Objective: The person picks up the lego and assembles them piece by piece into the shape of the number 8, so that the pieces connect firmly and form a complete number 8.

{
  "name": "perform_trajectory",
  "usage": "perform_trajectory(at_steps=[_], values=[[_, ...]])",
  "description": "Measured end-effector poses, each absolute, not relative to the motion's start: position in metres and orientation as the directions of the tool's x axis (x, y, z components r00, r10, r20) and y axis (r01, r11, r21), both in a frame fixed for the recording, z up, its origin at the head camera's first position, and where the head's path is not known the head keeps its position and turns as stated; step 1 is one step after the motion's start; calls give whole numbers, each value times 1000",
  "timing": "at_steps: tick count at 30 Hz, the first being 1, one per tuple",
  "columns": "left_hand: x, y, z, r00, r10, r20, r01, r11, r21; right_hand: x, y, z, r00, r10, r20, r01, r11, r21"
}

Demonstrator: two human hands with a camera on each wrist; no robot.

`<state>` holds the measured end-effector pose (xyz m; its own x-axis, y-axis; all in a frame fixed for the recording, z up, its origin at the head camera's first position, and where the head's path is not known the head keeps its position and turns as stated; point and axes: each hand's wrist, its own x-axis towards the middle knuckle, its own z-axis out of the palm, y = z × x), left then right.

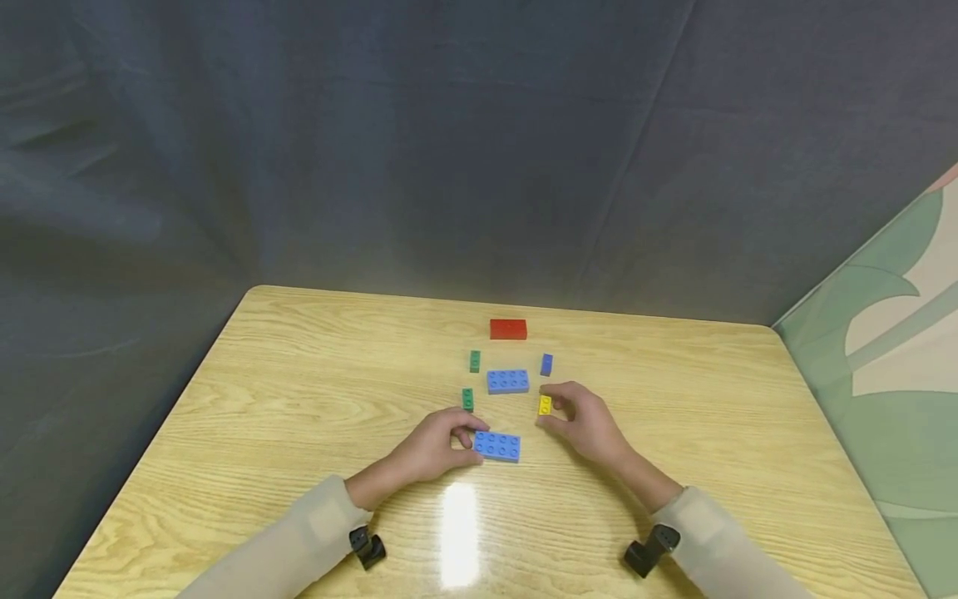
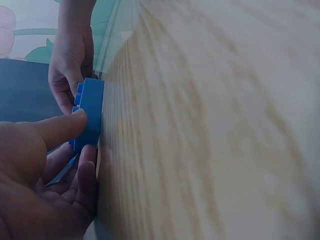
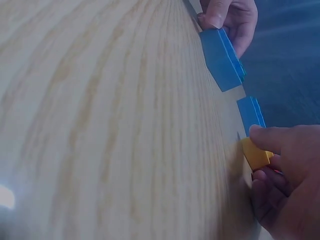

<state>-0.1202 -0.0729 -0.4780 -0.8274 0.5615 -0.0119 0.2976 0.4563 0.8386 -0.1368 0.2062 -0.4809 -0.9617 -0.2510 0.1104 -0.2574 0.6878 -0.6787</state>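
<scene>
Seven-ish bricks on wood table (image 1: 299,416); grey backdrop (image 1: 374,150).

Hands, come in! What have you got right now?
Left hand grips near blue brick, flat on table. Right hand pinches small yellow brick. Second blue brick just beyond; nothing between.
</scene>
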Motion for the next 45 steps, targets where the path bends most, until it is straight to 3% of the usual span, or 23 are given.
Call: perform_trajectory(at_steps=[13, 45], values=[[-121, -72, -477, -839, 542, -34, 266, 464, 845, -136, 207, -481, -957, -267, 112, -270, 684, -678], [-123, -72, -478, -830, 556, -50, 265, 472, 841, -108, 188, -454, -875, -473, 105, -395, 571, -720]])
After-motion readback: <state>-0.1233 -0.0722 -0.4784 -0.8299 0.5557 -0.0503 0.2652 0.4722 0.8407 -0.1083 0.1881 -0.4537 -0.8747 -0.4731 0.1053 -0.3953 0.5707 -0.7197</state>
